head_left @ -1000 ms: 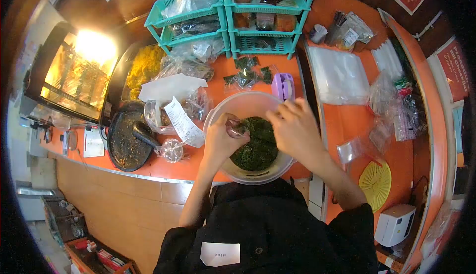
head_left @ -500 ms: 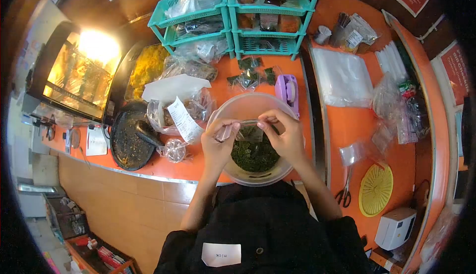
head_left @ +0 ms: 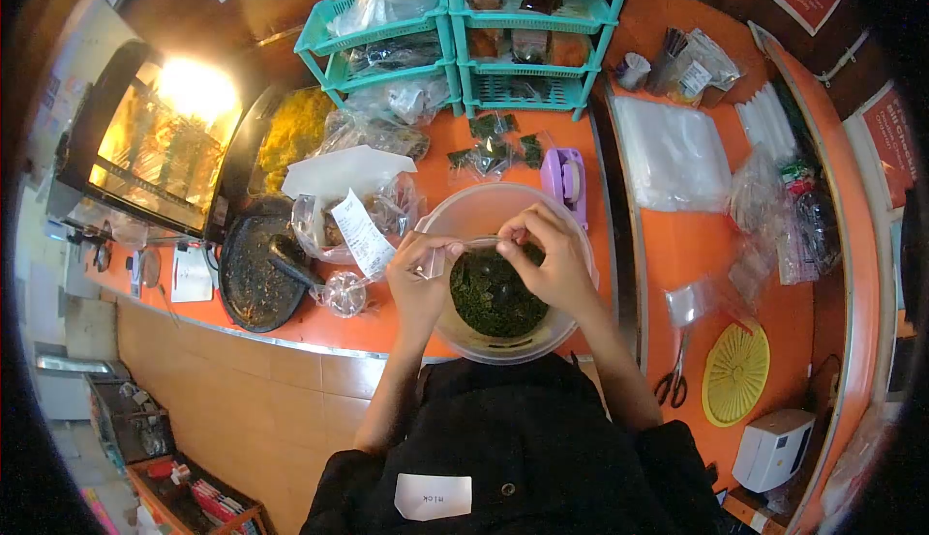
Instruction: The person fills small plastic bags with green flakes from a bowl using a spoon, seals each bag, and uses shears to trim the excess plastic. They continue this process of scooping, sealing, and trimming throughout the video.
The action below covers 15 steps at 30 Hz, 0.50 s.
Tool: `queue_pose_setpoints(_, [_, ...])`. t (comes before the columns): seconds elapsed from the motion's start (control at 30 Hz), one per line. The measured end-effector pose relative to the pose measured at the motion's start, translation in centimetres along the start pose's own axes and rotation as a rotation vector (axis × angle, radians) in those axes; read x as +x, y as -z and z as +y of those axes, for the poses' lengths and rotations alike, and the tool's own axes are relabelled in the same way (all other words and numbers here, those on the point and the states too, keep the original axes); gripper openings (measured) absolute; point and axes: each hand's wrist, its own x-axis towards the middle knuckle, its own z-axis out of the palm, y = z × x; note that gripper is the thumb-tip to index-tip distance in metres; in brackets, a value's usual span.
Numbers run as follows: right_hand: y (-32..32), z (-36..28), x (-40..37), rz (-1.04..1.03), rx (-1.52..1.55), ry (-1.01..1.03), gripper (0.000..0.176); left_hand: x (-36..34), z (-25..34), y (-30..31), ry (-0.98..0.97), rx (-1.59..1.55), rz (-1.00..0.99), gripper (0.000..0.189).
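A small clear plastic bag [head_left: 477, 252] is stretched between my two hands, its top edge pinched at both ends. My left hand [head_left: 418, 279] grips the left end and my right hand [head_left: 554, 262] the right end, fingers closed. The bag hangs over a round translucent tub [head_left: 453, 208] and partly blends with what lies below it. Inside the tub is a dark green, finely chopped mass [head_left: 503, 314]. Behind the tub are several small bags of green stuff [head_left: 488, 156] and a purple tape dispenser [head_left: 564, 185].
Left of the tub are a receipt [head_left: 362, 232], wrapped bags, and a dark stone mortar [head_left: 254, 279] with its pestle. Green tiered racks [head_left: 527, 22] stand behind. On the right-hand counter lie plastic sheets [head_left: 672, 153], scissors [head_left: 674, 380] and a yellow woven disc [head_left: 735, 373].
My hands have shifted slightly, and the bag's top edge is now held tauter and more level. The whole view has moved a little.
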Motion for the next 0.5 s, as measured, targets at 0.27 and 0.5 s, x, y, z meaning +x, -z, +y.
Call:
queue_pose_setpoints(0.27, [-0.8, -0.4, -0.3, 0.0, -0.187, 0.079, 0.008, -0.1, 0.2, -0.4, -0.025, -0.041, 0.003, 0.009])
queue_pose_setpoints(0.5, [-1.1, -0.2, -0.3, 0.033, -0.227, 0.052, 0.01, -0.1, 0.9, -0.3, -0.098, 0.052, -0.059, 0.009])
